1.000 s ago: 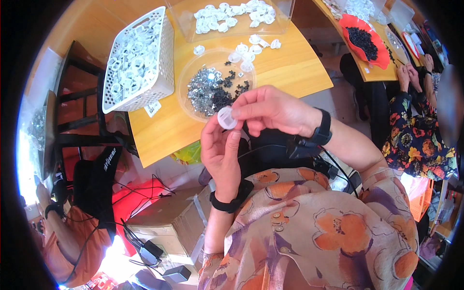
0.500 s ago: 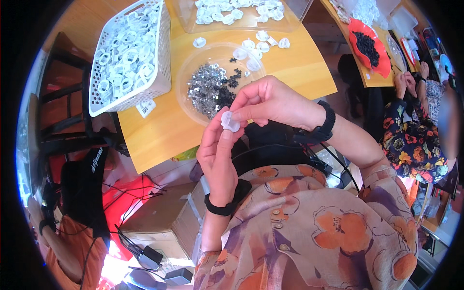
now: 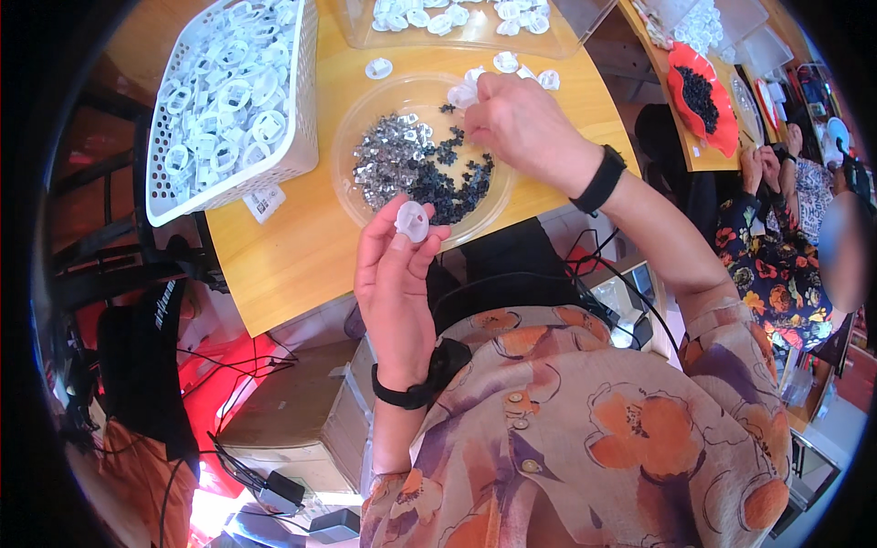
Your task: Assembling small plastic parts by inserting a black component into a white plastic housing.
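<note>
My left hand pinches a white round plastic part between thumb and fingers, just above the near rim of the bowl. Over the right side of that bowl is my right hand, its fingers bent together. Whatever they hold, if anything, is hidden. A few loose white round parts lie right beside its fingertips. The clear round bowl holds small silver metal pieces on its left and small black pieces on its right.
A white basket heaped with white plastic parts stands at the left. Behind the bowl, a clear bin holds more of them. On another table at the right, a red dish contains black pieces, with a person's hands nearby.
My right hand has left the white part and moved away, up and to the right across the bowl. My left hand keeps the part, having shifted slightly left.
</note>
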`<state>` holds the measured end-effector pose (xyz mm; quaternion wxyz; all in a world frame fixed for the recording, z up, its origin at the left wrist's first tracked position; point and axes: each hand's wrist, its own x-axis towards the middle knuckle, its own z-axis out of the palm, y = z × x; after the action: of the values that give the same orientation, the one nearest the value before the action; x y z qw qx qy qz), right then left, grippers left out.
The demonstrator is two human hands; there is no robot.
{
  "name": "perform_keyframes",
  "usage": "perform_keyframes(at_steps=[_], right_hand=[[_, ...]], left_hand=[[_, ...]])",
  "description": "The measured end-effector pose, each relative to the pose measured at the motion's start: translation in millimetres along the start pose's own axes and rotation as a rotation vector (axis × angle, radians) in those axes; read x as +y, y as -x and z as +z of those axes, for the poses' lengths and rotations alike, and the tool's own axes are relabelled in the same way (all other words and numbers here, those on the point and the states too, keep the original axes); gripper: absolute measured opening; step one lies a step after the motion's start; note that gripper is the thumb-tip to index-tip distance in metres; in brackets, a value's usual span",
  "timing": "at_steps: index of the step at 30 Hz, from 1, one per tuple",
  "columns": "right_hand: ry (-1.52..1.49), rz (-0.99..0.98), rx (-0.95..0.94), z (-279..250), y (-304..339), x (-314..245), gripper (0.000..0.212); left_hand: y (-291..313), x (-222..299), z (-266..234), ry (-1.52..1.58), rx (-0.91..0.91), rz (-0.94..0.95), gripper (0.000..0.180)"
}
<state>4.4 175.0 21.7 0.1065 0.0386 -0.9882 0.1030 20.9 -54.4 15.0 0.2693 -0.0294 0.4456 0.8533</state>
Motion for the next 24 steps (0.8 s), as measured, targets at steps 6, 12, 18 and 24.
perform_keyframes(at_steps=[6, 12, 18, 24], right_hand=[[0.238, -0.133, 0.061, 13, 2, -4, 0.009], [0.112, -0.137, 0.103, 1, 3, -5, 0.007], [0.035, -0.082, 0.086, -4, 1, 3, 0.008], [-0.083, 0.004, 0.030, -4, 4, 9, 0.014]], left_hand=[[-2, 1, -2, 0.049, -0.061, -0.002, 0.031], [-5, 3, 3, -0.005, -0.083, -0.035, 0.028], [-8, 4, 11, -0.023, -0.087, -0.084, 0.024], [-10, 1, 13, -0.069, -0.086, -0.064, 0.021]])
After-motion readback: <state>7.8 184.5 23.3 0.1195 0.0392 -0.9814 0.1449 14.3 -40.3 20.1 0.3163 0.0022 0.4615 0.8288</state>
